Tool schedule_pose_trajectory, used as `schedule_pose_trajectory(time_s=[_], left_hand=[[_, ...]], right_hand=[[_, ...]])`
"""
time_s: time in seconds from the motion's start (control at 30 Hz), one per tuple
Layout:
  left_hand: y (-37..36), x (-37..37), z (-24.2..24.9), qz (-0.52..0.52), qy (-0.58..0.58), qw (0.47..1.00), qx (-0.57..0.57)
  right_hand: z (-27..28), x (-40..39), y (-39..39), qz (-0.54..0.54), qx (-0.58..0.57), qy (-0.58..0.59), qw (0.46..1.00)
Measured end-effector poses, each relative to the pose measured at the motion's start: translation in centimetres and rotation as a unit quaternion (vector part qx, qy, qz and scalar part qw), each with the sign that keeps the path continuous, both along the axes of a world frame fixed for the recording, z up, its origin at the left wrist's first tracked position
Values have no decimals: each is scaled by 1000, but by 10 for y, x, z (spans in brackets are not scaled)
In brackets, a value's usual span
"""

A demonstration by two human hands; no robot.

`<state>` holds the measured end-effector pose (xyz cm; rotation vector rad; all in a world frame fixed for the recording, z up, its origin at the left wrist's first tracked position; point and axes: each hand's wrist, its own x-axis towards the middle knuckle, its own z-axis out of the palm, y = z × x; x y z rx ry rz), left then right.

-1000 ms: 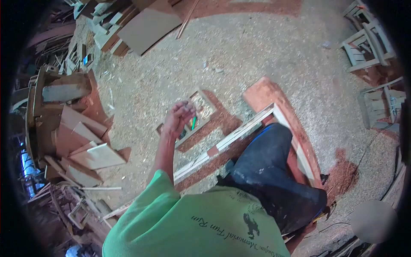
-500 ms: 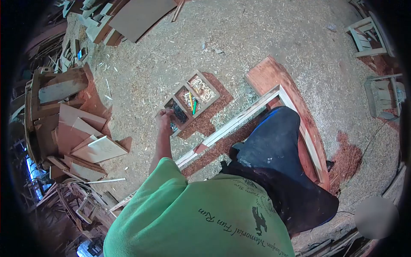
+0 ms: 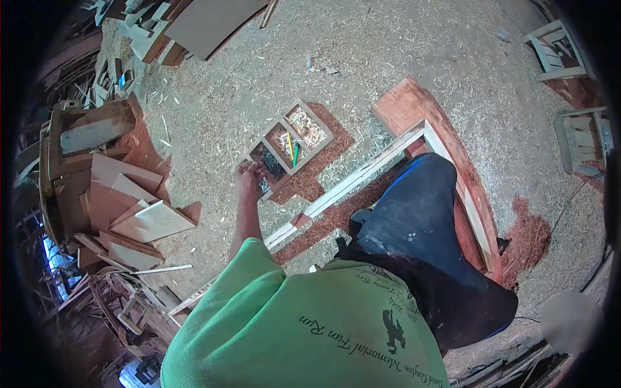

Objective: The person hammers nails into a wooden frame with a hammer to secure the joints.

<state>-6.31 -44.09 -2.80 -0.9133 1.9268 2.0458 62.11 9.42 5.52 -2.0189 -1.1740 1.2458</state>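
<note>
- Sawdust and pale shavings cover the floor (image 3: 388,58), coarse and loose, with reddish patches beside the timber.
- One shallow wooden tray (image 3: 321,131) lies on the floor, rectangular, split by thin slats into three compartments in a row.
- Far compartment holds light shavings; the middle one holds two thin sticks (image 3: 292,150), one yellow and one green; the near one holds small dark bits, too small to tell apart.
- One hand, the left hand (image 3: 249,176), hangs over the near compartment, its fingers (image 3: 257,168) curled close together over the dark bits; whether they pinch anything cannot be told.
- The right hand is out of sight.
- One long frame (image 3: 362,176) of pale, squared strips rests on a rough red plank (image 3: 414,107) just beside the tray, under the person's dark-trousered knee.
- Flat offcut boards (image 3: 145,220) lie stacked by the floor's left edge, well apart from the tray.
</note>
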Motion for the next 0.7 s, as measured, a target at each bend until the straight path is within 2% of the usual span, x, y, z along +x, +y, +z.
schedule_pose_trajectory(time_s=[0.07,0.2,0.27,0.37,0.47,0.57,0.6,0.63,0.67,0.7], left_hand=[[21,2,28,39,-22,999,2],[-10,-13,-7,2,-69,997,23],[-10,-17,-10,-24,-83,996,17],[4,-28,-15,55,-50,997,13],[-10,-45,-37,58,-34,991,116],[-21,-54,-66,21,-99,994,29],[-34,-55,-90,-67,-129,981,-131],[-46,-59,-124,-106,-109,961,-231],[-37,-63,-130,-143,-87,930,-328],[-32,-64,-134,-147,-112,899,-397]], right_hand=[[-1,-2,-1,0,-5,2,1000],[-1,-2,-3,4,-11,5,1000],[-1,-2,-2,7,-16,6,1000],[-2,-3,-6,6,-20,10,1000],[-1,-4,-8,5,-23,11,1000],[0,-5,-11,9,-28,14,999],[1,-6,-11,10,-30,15,999],[2,-5,-12,11,-30,17,999],[1,-5,-13,6,-31,19,999],[1,-3,-16,5,-30,20,999]])
